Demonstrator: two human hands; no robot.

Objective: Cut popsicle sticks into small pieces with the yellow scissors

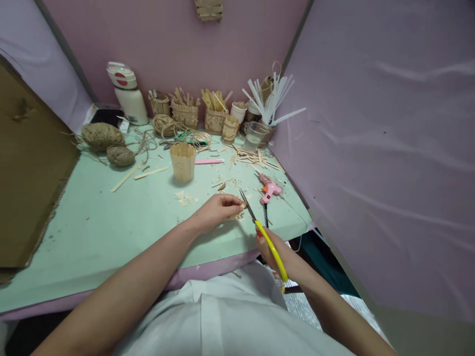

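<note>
My left hand (218,212) pinches a small piece of wooden stick (243,205) above the near part of the table. In my right hand (272,249) are yellow-handled scissors (270,244), their blades pointing up and left beside that piece. Wood shavings (185,199) lie on the table around my left hand. A cup covered with wooden strips (183,162) stands beyond my left wrist. Just past the scissors, a pink glue gun (270,190) rests on its side.
Balls of twine (102,136) and a white bottle (129,99) sit at the back left. Stick-filled containers (184,112) line the wall, with white glue sticks (270,99) at their right. Cardboard (33,163) stands at the left edge.
</note>
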